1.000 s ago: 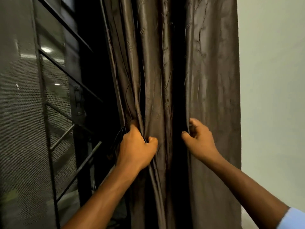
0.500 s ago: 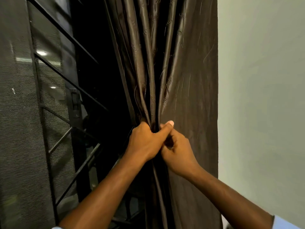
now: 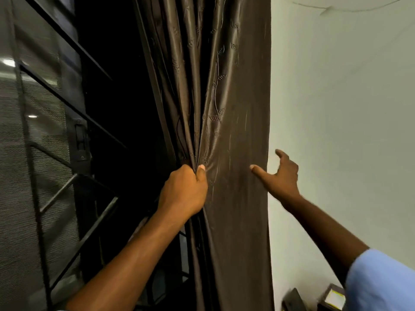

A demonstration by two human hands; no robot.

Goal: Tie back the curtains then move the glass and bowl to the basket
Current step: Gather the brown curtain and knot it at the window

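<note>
Pale wall filling the right side, bare but for a thin crack near the top. Dark window with slanted metal bars and mesh screen taking the left. Between them, brown curtain, patterned and glossy, hanging full height, its left folds drawn tight into a bunch while the right stretch lies flat and loose down to the outer edge by the wall. Left hand clenched round the gathered folds at mid height, thumb pressed up against the pleats. Right hand released, fingers spread, hovering at the curtain's right edge just off the wall, holding nothing. Changed from half a second ago: both hands then met at the bunch, whereas now only the left keeps it and the right has swung out toward the edge. Likely meaning: gathering only partly done, with the loose outer part next to be pulled in, or a tieback sought behind the edge; none visible here. Tying stage not yet reached. Glass, bowl and basket out of view, so the second half of the job untouched as far as can be judged. Small dark box-like items at the bottom right corner, too cropped to identify.
</note>
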